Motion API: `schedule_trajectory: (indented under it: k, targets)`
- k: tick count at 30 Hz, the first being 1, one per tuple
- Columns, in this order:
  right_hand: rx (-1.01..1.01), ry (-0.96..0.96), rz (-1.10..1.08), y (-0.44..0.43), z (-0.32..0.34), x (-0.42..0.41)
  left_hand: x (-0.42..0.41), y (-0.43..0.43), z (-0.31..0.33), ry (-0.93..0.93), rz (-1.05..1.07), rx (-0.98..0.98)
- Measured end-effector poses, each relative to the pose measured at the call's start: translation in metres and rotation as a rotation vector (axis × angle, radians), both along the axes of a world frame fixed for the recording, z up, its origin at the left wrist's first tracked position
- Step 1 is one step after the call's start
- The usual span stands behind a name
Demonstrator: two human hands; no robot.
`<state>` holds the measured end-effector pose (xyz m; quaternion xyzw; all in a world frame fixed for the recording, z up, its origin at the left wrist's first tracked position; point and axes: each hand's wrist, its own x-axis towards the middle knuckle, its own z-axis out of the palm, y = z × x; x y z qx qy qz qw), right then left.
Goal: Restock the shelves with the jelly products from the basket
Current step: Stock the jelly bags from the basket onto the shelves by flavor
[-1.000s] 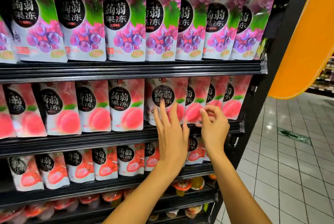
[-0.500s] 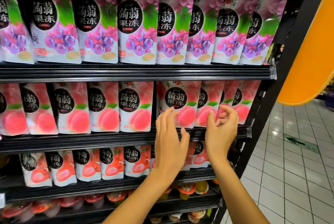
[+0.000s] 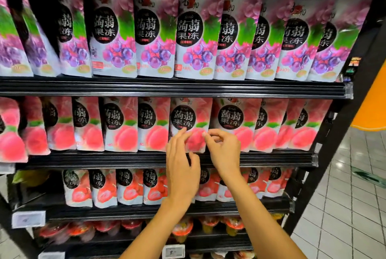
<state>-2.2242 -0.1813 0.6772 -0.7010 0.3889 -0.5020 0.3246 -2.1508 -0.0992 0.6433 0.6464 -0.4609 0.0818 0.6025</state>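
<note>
- Supermarket aisle: pale tiled floor at the lower right and an orange panel at the right edge, both beside a black shelving unit that fills the rest of the frame.
- Across the top of the frame stand the grape pouches, each with a black oval reading "蒟蒻果冻" under small "jǔ ruò". Near their bases are "≥40%" and "0脂肪". The brush-script logo at their tops is too blurred to read.
- On the middle shelf, the peach pouches carry the same "蒟蒻果冻" oval.
- 1 of them, the centre peach pouch, stands upright at the middle of the frame, between its neighbours.
- The left hand lays lightly bent fingers on that pouch's front, with the thumb low by the shelf rail.
- The right hand is curled, and its thumb and forefinger pinch the pouch's right edge.
- Below, red-fruit pouches fill the next shelf.
- Jelly cups sit on the shelf under those.
- At the bottom of the frame, a white price tag is unreadable.
</note>
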Motion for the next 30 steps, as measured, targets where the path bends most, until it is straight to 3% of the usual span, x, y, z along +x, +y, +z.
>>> schedule_trajectory:
  k: [4,10,14,16,21,30]
  targets:
    - [-0.008,0.011,-0.173,-0.007,-0.003,-0.024,-0.017,-0.008,-0.005,-0.088,-0.109,0.076]
    - [-0.03,0.026,-0.172,-0.009,0.001,-0.043,-0.031,-0.015,-0.006,-0.102,-0.158,0.089]
    - [-0.067,-0.14,-0.23,0.003,0.0,-0.036,-0.021,-0.007,-0.005,-0.079,-0.176,0.054]
    - [-0.106,-0.211,-0.154,0.012,0.001,-0.025,-0.009,0.003,-0.004,-0.05,-0.125,0.004]
    - [-0.08,-0.058,0.214,0.028,0.006,0.026,0.028,0.028,0.0,0.027,0.066,-0.095]
    - [-0.02,-0.054,0.144,0.048,0.003,0.071,0.063,0.049,-0.003,0.058,0.093,-0.023]
